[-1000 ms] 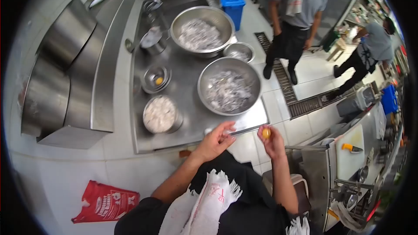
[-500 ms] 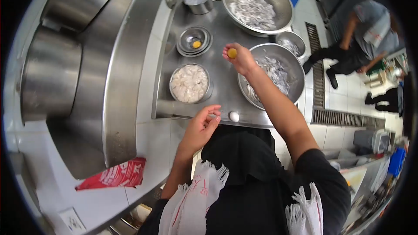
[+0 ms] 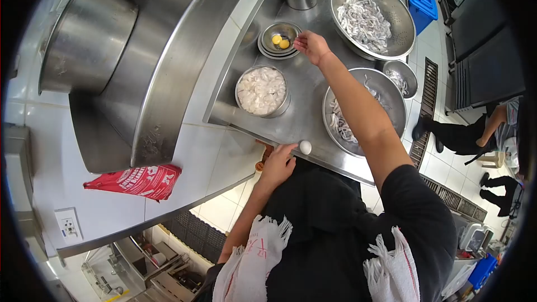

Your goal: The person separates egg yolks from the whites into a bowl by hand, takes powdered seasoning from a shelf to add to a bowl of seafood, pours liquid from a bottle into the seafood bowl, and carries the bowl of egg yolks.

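My right hand (image 3: 311,46) is at the right rim of a small steel bowl (image 3: 272,29); its fingers are loosely bent and I see nothing in them. Two egg yolks (image 3: 281,41) lie in the bowl, which sits in a stack of similar bowls. A whole white egg (image 3: 305,147) rests near the front edge of the steel counter (image 3: 267,128). Just left of the egg is my left hand (image 3: 279,165), fingers apart, the index fingertip at or touching the shell. Pale, whitish pieces of food (image 3: 261,90) fill a round steel container behind it.
A colander (image 3: 401,22) and a large bowl (image 3: 396,92) hold grey-white strips, as does a smaller bowl (image 3: 411,80). A pot (image 3: 302,2) contains a plastic bag. A red bag (image 3: 140,182) lies left. One person's legs (image 3: 461,137) and another's show at right, beyond a floor drain.
My right hand has moved left to the small bowl, and the yolk it carried now lies there beside the first. My left hand has come closer to the egg. The camera view has shifted.
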The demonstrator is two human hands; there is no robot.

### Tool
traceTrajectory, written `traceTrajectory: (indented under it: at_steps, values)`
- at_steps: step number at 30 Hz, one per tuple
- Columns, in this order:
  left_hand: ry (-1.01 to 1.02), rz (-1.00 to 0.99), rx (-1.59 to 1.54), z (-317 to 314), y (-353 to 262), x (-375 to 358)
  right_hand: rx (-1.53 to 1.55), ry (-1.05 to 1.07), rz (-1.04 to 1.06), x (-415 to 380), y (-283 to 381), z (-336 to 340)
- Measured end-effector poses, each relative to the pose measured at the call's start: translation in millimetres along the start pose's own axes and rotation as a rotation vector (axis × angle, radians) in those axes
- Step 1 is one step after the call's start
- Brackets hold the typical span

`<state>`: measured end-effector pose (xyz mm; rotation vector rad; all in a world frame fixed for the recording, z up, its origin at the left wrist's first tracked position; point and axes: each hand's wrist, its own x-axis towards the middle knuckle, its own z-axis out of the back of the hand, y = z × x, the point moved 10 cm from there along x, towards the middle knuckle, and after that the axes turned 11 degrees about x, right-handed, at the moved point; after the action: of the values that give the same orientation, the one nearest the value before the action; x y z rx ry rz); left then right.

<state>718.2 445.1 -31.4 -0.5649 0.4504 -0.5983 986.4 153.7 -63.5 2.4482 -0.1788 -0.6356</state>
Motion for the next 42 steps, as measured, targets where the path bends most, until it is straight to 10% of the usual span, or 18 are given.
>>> traceTrajectory:
  at_steps: [13,22,32,37,42]
  values:
    - [0.439,-0.53,0.498,-85.7,-6.0,75.1,0.027,-0.112,0.186,-300.6,29.4,112.4]
    - [0.499,-0.601,0.107,-56.3,-84.4,71.0,-1.236,-0.225,0.339,-382.1,-66.6,92.9]
    - [0.494,-0.634,-0.036,-67.0,-157.6,51.6,-0.985,-0.234,0.42,-436.7,-25.9,114.7]
    - [0.334,-0.759,-0.017,-49.1,-188.9,51.5,-0.93,-0.828,0.596,-486.2,7.9,241.5]
    - [0.3,-0.584,-0.049,-51.3,-165.1,61.9,-0.952,-0.93,0.726,-473.3,24.5,326.0]
